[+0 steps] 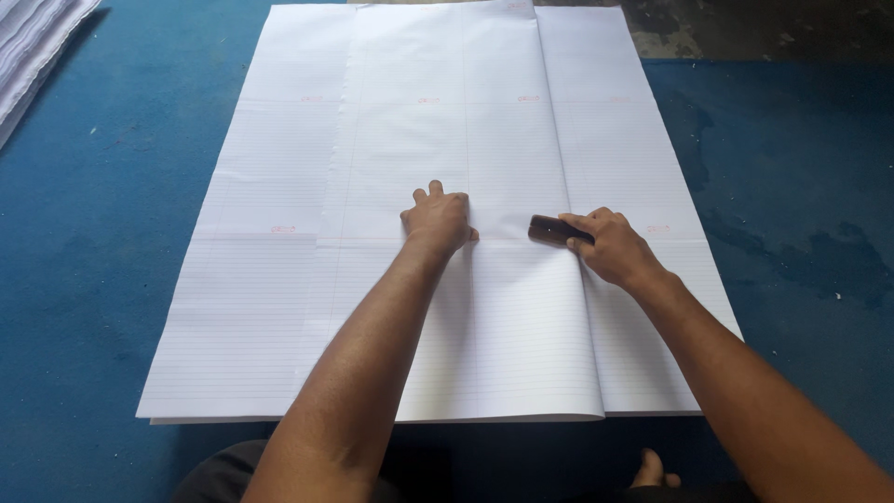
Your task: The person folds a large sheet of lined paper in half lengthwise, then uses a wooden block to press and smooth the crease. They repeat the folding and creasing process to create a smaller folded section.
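A stack of large white ruled paper sheets (270, 307) lies on a blue floor covering. The top sheet (447, 121) is folded over onto itself, with its fold edge running down the right side. My left hand (438, 222) presses flat on the folded sheet near its middle, fingers spread. My right hand (610, 244) grips a small dark brown block (548, 229) and holds it against the paper at the fold line, just right of my left hand.
The blue floor covering (102, 186) surrounds the paper on all sides. Another pile of white sheets (33, 42) sits at the top left corner. Bare grey floor (745, 28) shows at the top right. My foot (652, 470) shows at the bottom.
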